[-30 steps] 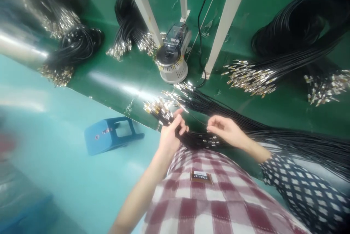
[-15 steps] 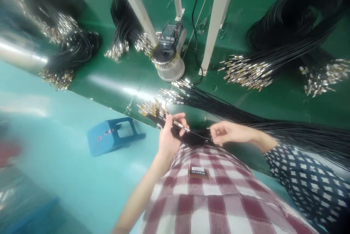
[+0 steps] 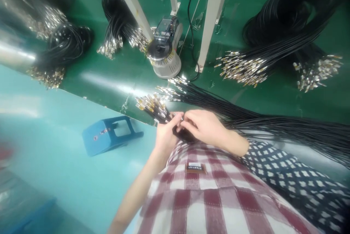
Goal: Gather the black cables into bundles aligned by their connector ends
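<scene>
My left hand [image 3: 168,130] is closed at the front edge of the green table, thumb and fingers pinched on a black cable whose metal end is partly covered. My right hand [image 3: 203,126] meets it from the right, its fingertips also pinched on the cable near the left thumb. Just beyond my left hand lies a bundle of black cables [image 3: 154,107] with shiny silver and yellowish ends. Behind both hands, a longer bundle of cables [image 3: 218,101] runs off to the right. My fingers hide most of the held piece.
A grey round-based machine [image 3: 165,53] stands on the green table [image 3: 109,73] between white metal posts [image 3: 214,19]. Coiled cable bundles lie at the back right [image 3: 273,41] and back left [image 3: 117,22]. A blue stool [image 3: 109,135] is on the floor to the left.
My right hand has moved left along the cable, from well apart to touching my left hand. The left fingers have closed in. The view has shifted slightly.
</scene>
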A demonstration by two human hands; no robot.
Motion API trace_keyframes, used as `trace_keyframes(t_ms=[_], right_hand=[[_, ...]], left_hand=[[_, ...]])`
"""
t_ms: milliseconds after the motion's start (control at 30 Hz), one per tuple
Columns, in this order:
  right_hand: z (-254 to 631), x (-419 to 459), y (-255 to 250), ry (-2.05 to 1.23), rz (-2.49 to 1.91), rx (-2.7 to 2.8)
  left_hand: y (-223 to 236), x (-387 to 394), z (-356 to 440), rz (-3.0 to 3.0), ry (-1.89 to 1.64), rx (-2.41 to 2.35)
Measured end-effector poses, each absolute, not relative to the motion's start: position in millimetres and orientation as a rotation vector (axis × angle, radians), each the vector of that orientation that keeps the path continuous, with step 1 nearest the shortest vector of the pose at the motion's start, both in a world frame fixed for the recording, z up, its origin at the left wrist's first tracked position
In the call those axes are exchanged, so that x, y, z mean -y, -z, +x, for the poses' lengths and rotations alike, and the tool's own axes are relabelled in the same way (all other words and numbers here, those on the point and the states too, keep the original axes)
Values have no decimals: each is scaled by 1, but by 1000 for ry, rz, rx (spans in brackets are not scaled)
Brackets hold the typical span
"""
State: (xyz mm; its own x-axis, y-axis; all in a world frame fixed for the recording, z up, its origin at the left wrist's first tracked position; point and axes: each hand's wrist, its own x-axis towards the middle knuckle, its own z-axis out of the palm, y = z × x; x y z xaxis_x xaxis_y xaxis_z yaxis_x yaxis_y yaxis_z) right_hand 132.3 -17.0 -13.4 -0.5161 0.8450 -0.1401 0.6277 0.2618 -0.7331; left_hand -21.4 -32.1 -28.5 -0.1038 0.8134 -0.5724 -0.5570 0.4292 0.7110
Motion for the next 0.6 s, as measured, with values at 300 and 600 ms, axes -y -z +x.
trace_keyframes(t_ms=[300, 600], right_hand=[[219, 72, 56, -962, -1355, 2386], [160, 46, 43, -1390, -1421, 1931]], left_hand=[[40, 26, -27, 217, -1135, -1101], [29, 28, -29, 276, -1068, -1071]])
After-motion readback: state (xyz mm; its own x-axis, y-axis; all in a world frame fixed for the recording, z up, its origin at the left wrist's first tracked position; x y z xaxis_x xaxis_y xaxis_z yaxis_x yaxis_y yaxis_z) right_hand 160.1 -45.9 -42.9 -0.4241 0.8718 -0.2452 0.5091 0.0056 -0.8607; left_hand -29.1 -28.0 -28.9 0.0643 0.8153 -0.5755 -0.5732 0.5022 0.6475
